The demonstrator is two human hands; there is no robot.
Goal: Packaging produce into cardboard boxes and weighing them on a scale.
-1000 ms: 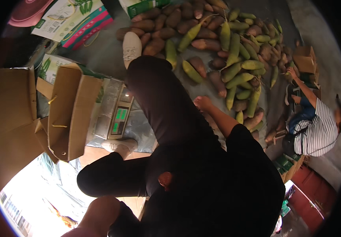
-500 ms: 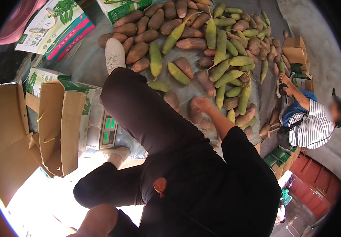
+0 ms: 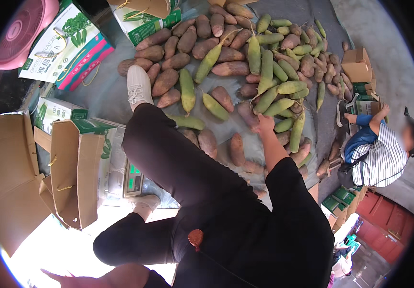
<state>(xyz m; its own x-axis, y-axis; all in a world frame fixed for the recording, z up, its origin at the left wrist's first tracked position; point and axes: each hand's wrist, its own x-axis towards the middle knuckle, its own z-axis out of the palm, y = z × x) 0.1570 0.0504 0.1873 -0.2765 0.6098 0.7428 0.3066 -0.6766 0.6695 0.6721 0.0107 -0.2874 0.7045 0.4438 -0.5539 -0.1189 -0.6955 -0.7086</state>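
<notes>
My right hand reaches over the pile, its fingers closed on the near end of a reddish-brown root that lies on the sheet. Another reddish-brown root rests just nearer, apart from the hand. Long green radishes lie right beside my fingers. At the lower left my left hand is partly cut off by the picture's edge, against bright glare. One finger or thumb sticks out from it, and nothing shows in it.
Left of my legs stand an open cardboard carton and a scale with a lit display. A printed gift box and pink basin-like item are farther off. On the right, a person sits near cartons.
My right hand has moved right from one reddish-brown root to another. More of my left hand shows at the lower left. The other person's hand has drawn back from the pile.
</notes>
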